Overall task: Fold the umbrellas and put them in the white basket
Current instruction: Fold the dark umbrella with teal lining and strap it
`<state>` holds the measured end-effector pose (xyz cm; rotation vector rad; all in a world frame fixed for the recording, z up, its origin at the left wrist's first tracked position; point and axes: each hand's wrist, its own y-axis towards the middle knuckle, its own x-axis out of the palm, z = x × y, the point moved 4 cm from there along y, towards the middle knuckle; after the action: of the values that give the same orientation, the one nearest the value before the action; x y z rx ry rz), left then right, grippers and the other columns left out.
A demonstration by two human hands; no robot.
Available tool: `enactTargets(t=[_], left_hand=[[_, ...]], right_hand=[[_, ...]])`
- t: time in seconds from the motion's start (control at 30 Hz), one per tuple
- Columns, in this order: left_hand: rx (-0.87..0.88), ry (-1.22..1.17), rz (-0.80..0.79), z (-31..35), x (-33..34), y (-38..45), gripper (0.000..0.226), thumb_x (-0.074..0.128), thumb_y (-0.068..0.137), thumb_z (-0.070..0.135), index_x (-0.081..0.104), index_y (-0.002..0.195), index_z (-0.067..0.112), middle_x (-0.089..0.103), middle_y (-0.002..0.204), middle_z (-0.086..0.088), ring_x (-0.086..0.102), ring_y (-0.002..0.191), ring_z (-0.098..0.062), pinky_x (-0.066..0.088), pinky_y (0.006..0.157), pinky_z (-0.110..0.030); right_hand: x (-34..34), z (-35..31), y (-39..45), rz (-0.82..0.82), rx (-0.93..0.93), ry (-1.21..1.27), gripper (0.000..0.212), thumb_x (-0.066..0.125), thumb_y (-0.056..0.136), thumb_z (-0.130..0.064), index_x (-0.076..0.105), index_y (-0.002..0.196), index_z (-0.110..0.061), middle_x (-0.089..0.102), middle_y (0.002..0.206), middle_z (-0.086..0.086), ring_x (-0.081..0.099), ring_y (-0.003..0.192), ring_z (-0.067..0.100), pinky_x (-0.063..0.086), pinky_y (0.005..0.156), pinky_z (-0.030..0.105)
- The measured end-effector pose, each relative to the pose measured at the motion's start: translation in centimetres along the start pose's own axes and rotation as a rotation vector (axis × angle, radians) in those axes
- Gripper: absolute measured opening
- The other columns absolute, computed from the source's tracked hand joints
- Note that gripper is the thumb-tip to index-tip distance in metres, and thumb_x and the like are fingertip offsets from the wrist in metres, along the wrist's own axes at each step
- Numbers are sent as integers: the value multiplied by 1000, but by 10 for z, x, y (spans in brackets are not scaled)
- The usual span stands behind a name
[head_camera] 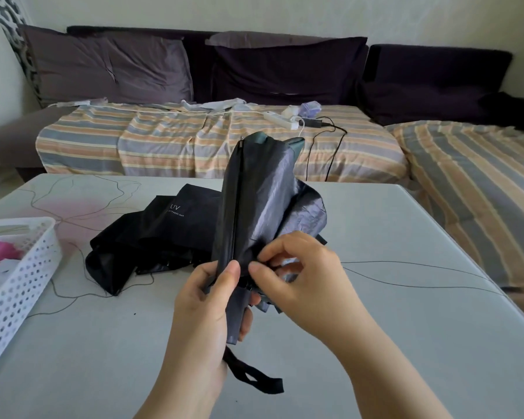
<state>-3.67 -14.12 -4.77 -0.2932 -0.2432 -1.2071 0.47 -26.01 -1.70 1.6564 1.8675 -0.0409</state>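
Grey umbrella (254, 201) stands nearly upright above the bench's (406, 297) near edge; left hand (208, 309) grips its base, right hand (303, 273) pinches its fabric.

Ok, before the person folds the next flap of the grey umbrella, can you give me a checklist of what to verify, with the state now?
1. Left hand grips the grey umbrella at its lower end: ok.
2. Right hand pinches a canopy flap beside the left thumb: ok.
3. Canopy gathered evenly: not ok, loose cloth bulges on the right side.
4. Wrist strap clear of the folds: ok, it hangs below the left hand.
5. Black umbrella folded: not ok, it lies loose on the table.
6. Room in the white basket: cannot tell, only partly in view.
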Motion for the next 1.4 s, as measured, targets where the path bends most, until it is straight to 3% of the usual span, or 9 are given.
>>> enactTargets(t=[0.27,0.47,0.57,0.7,0.87,1.03,1.17,1.27,1.4], left_hand=[[45,43,-19,-4,2,-2,15,58,86,21,56,92,7,56,53,-11,39,35,-18,30,33,-21],[34,-38,-17,0,1,0,29,59,71,27,55,90,5,58,55,-16,45,35,-15,31,32,-21],[32,-34,45,-4,-2,2,14,60,83,21,57,87,8,57,53,-11,42,35,-16,30,33,-21],[21,-60,121,-8,-3,4,9,56,90,16,57,83,11,50,47,-7,39,34,-17,28,33,-21],[87,-26,97,-5,0,1,2,58,90,16,59,90,14,58,53,-8,43,40,-19,29,44,-26],[71,-24,109,-3,-4,0,3,59,90,18,59,91,16,62,55,-10,45,44,-19,30,40,-26],[78,8,93,-2,-7,-1,4,59,89,20,60,86,17,63,56,-11,46,45,-19,33,37,-24],[76,23,78,-1,-8,0,9,58,89,21,59,87,11,60,56,-13,42,41,-19,32,34,-22],[62,20,36,-2,-6,0,12,56,89,20,58,89,9,59,54,-12,42,38,-16,31,33,-22]], right_hand=[[1,4,-1,-134,208,33,22,71,73,-16,52,78,-25,64,88,8,58,61,11,39,51,11],[4,5,1,-186,190,120,19,65,84,-11,59,75,-27,65,81,3,54,52,0,38,51,9],[8,-5,-1,-55,35,-110,11,61,85,-13,57,78,-20,58,72,-9,53,60,3,40,52,15],[21,-17,-12,329,-494,-421,16,64,74,-3,53,65,-10,57,65,0,50,60,20,43,50,34],[14,3,2,329,-4,-95,30,62,71,-22,37,82,-32,41,84,-18,43,81,9,48,70,35],[10,-6,2,456,-210,-411,16,56,87,-30,44,92,-22,50,82,-8,49,71,13,38,58,22],[7,8,14,120,-19,-93,25,63,73,-24,57,97,-27,54,96,-13,53,95,7,42,79,14],[13,10,10,-130,135,128,32,71,74,-21,54,100,-30,52,103,-13,50,104,2,39,78,8],[13,10,8,-101,211,231,20,73,78,-22,55,87,-27,50,92,-8,52,75,1,41,64,11]])
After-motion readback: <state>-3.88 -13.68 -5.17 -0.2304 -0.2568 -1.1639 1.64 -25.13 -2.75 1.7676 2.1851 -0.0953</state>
